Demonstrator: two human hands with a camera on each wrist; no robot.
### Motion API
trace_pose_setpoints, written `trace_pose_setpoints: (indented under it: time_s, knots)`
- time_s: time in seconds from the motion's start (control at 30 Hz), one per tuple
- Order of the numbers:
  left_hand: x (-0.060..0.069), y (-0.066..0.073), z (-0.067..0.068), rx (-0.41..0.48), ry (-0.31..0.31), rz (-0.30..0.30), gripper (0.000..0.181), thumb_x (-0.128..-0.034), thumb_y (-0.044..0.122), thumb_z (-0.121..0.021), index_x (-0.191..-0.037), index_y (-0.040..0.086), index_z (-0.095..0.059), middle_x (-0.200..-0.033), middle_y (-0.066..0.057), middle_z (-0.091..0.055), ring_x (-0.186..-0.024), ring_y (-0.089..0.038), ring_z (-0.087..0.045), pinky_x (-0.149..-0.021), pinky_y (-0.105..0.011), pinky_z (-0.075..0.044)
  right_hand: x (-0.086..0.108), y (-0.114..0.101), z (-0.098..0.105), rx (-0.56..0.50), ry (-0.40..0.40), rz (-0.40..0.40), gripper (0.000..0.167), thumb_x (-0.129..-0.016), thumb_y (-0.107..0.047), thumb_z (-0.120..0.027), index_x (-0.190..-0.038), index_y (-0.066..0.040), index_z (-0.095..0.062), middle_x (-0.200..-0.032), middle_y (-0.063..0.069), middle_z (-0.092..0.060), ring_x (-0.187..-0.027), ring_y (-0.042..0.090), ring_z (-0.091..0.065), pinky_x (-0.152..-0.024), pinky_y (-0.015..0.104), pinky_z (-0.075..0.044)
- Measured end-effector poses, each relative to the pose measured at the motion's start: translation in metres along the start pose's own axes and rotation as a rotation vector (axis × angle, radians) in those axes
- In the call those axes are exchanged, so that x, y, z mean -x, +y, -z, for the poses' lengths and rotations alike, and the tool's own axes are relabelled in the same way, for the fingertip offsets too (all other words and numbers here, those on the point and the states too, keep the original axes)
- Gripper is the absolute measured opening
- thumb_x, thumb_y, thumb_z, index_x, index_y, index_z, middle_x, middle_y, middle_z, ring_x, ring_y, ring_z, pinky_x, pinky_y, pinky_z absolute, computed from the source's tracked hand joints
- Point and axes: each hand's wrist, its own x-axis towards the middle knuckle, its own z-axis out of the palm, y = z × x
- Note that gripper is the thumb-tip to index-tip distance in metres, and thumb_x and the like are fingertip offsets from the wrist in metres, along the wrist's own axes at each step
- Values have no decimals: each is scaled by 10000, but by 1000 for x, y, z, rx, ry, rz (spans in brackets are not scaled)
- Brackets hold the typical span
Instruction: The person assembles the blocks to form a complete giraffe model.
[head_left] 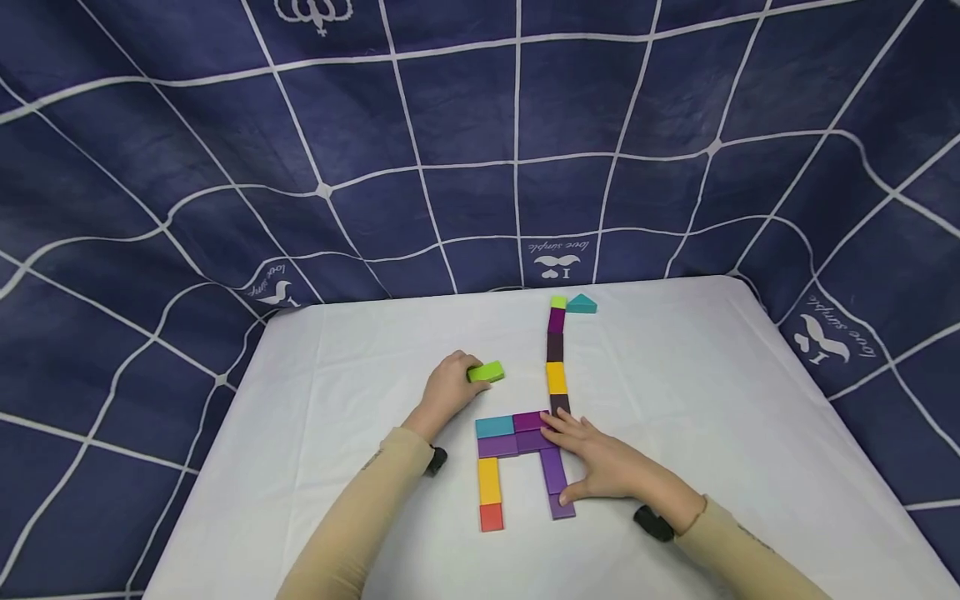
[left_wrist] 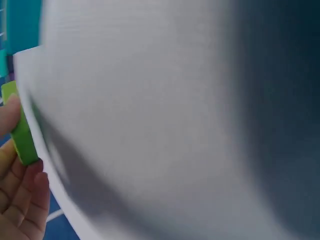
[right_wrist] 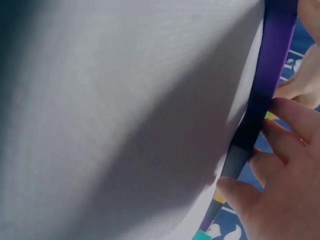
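Note:
Between thumb and fingers, my left hand (head_left: 450,385) pinches a bright green rectangular block (head_left: 487,372), which also shows at the left edge of the left wrist view. Flat on the white cloth lies a figure of coloured blocks. Its crosswise part has a teal block (head_left: 494,427), a magenta-purple block (head_left: 529,421) and purple blocks (head_left: 498,447) below. My right hand (head_left: 607,460) is spread over the figure's right side, fingertips touching the blocks near the corner. Its thumb is at the lower purple block (head_left: 562,506). The right fingers partly cover that corner.
A yellow block (head_left: 489,481) and a red block (head_left: 491,517) form the left leg. From the corner a line runs away: dark brown (head_left: 555,347), yellow (head_left: 557,378) and other blocks. A teal triangular block (head_left: 582,304) lies at its far end, before a dark blue curtain (head_left: 480,200).

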Motion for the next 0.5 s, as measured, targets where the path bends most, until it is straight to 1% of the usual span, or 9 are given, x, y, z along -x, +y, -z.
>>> trace_pose_setpoints:
  time_s: [0.1,0.23,0.33,0.4,0.5]
  knots:
    - [12,-8,10,4,13,11,388,-802,295,-824,-1108,75,-733,-1012,-52,-677,-875,-161,-592,-866,-354,-540,0,1,0,3,2,-5,1004,-693,-530,-830,-1505,-109,-415,-1651,-2,-210,-1528,327,-141,-1208,555,-185]
    - [35,-19,22,-37,20,-4,377,-777,276,-844,-1076,71,-742,-1000,-53,-685,-887,-179,-592,-844,-362,-543,-1,2,0,11,11,0,1004,-691,-517,-836,-1504,-105,-414,-1653,0,-203,-1527,328,-143,-1209,550,-185]
    - [55,-27,24,-56,20,19,363,-760,254,-857,-1053,69,-745,-968,-40,-680,-872,-173,-583,-820,-353,-542,-1,3,0,12,10,6,1006,-693,-508,-838,-1505,-95,-410,-1654,9,-196,-1527,331,-145,-1211,545,-182]
    - [68,-31,24,-40,11,55,357,-748,238,-866,-1039,70,-746,-930,-27,-665,-844,-158,-581,-800,-343,-541,-1,3,-1,1,7,4,1009,-692,-508,-839,-1505,-93,-409,-1654,15,-196,-1525,338,-145,-1208,548,-183]
    - [83,-33,22,5,-15,93,356,-730,223,-878,-1020,66,-742,-878,-10,-636,-796,-136,-570,-762,-331,-533,0,2,-2,-22,0,-7,1010,-691,-510,-839,-1506,-98,-409,-1654,19,-197,-1524,348,-145,-1204,555,-193]
